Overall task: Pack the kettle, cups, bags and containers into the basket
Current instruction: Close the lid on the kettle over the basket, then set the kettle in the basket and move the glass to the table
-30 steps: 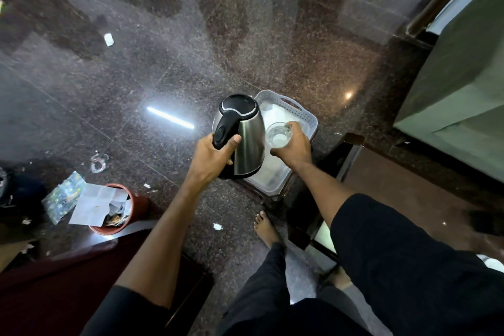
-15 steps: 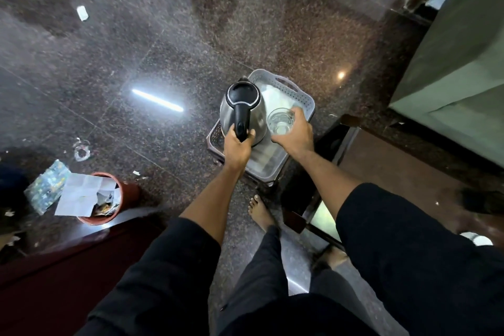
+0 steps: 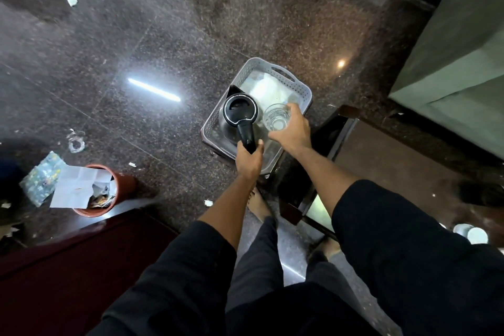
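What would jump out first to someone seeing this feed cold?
Probably the steel kettle with its black lid and handle, held by the left hand in the near-left part of the grey perforated plastic basket on the dark granite floor. Beside it, the right hand holds a clear glass cup over the basket. At left, a paper-stuffed terracotta bin.

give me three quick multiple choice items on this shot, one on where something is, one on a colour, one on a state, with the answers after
1. Where is the kettle?
A. over the basket's near-left part
B. on the floor by the bin
C. on the dark table

2. What colour is the basket?
A. red
B. light grey
C. green

3. What is the right hand doing?
A. hanging empty
B. gripping the kettle handle
C. holding a clear glass cup

Answers:
1 A, the kettle sits within the basket's outline, held by the left hand.
2 B, its perforated rim is pale grey.
3 C, its fingers wrap the glass over the basket.
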Motion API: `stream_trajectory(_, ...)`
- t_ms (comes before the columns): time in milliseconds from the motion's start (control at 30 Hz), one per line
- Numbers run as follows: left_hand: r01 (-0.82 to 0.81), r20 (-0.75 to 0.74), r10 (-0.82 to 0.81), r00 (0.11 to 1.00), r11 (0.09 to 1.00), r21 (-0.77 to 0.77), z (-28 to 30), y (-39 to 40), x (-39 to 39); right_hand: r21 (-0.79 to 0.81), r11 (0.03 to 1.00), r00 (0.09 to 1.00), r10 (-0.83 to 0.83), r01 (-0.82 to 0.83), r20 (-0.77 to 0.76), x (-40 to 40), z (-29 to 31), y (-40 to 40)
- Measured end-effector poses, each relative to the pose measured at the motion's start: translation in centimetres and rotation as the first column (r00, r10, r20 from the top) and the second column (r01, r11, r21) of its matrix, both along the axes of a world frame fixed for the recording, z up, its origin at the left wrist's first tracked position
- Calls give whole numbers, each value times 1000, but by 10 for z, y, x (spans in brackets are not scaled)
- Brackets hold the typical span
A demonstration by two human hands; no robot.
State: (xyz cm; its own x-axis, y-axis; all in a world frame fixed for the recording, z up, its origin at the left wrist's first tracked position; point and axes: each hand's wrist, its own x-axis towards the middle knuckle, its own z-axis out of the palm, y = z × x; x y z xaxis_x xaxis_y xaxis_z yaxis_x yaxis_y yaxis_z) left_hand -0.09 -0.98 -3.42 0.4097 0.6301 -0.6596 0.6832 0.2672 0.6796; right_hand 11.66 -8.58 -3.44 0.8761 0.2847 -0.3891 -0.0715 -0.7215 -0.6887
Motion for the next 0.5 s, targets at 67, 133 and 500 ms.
stream_trajectory(67, 108, -162, -101, 982, 994, 31, 0, 8, 0, 0, 1000, 1000, -8, 8, -10, -2, 4, -1)
stream_trajectory(133, 273, -370, -254, 894, 962, -1, 4, 12, -1, 2, 1000, 999, -30, 30, -23, -5, 9, -2)
stream_trajectory(500, 873, -601, -639, 480, 413, 259, 73, -21, 34, 45, 991, 992, -123, 124, -14, -23, 43, -57)
